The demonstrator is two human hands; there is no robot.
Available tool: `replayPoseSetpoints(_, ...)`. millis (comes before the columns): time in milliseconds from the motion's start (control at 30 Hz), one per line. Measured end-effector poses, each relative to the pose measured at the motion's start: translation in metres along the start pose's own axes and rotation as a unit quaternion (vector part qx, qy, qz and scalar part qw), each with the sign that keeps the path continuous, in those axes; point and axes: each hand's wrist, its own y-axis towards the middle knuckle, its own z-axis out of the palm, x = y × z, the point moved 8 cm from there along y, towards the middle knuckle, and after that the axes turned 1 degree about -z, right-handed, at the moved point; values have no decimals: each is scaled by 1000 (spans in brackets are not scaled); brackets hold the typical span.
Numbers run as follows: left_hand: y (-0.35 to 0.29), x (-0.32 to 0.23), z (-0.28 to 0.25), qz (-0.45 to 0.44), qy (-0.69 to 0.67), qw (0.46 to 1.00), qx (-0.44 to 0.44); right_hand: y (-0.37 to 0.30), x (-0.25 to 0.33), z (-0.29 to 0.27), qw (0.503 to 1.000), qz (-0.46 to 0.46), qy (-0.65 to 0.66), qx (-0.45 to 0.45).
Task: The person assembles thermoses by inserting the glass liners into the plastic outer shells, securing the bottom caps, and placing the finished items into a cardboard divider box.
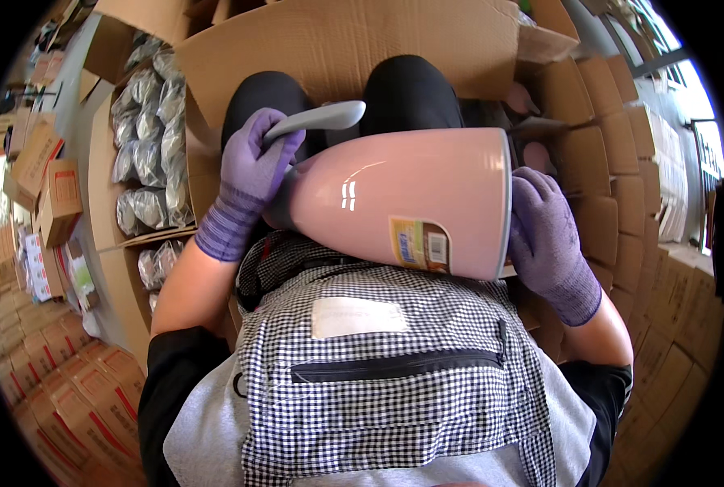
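A glossy pink thermos jug [394,195] lies sideways across my lap, its grey neck to the left and its pale-rimmed base to the right. A printed label with a barcode [421,243] is stuck on its side near the base. My left hand [252,158], in a purple knit glove, is wrapped round the jug's grey handle [321,119] close to the neck. At the other end my right hand [547,235], gloved alike, presses against the base with its fingers bent at the rim. The fingertips on the underside are partly hidden.
Left of my knees stands a carton [110,187] holding several plastic-wrapped silvery items [151,130]. A cardboard flap [345,57] rises in front of my knees. A divided carton [597,162] with pink parts inside sits at the right. Stacked boxes [61,390] fill the lower left.
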Motion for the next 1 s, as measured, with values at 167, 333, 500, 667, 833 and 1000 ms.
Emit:
replayPoseSetpoints(167, -44, -32, -6, 125, -5, 980, -158, 33, -40, 14, 967, 102, 224, 60)
replayPoseSetpoints(333, -71, -74, 2, 322, 111, 913, -225, 3, -153, 45, 821, 335, 462, -25)
replayPoseSetpoints(500, -75, -40, 12, 238, 6, 964, -122, 111, -127, -25, 950, 170, 250, 75)
replayPoseSetpoints(667, -89, 7, 44, 36, 41, 973, 225, 214, 81, 29, 973, -89, 116, 179)
replayPoseSetpoints(833, -173, 86, -203, -148, -43, 962, -224, 249, 109, 76, 937, -45, 194, 286)
replayPoseSetpoints(1000, -413, 326, -351, -557, 338, 704, -281, 246, 60, 64, 961, -12, 151, 231)
